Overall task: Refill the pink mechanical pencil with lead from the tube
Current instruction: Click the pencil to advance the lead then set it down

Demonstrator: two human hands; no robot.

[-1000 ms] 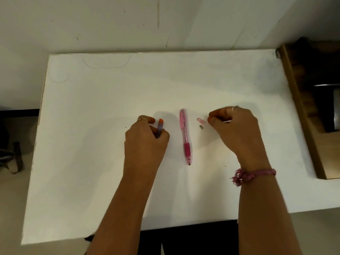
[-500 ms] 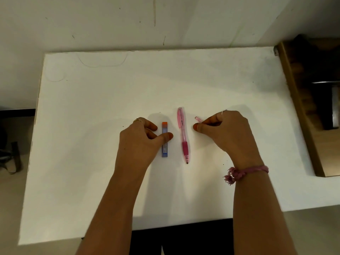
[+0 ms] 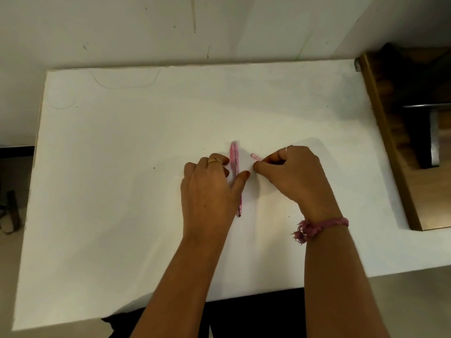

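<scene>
The pink mechanical pencil [image 3: 234,154] lies lengthwise on the white table [image 3: 122,167], tip toward me. My left hand [image 3: 207,193] rests over it. The index finger is on the pencil's left side and the thumb crosses to its right, closing around the barrel. The lead tube is hidden under this hand. A small pink cap [image 3: 254,156] lies just right of the pencil. My right hand [image 3: 292,176] sits beside the cap with its fingers curled and its thumb and fingertips pinched together on the table. Whether they hold anything is hidden.
A wooden shelf unit [image 3: 380,142] butts against the table's right edge. The wall runs along the far edge. A pink bracelet [image 3: 322,225] is on my right wrist. Faint pen marks show at the far left of the table.
My left hand let go of the lead tube on the table, then slid right over it onto the pencil. My right hand moved slightly left, next to the cap.
</scene>
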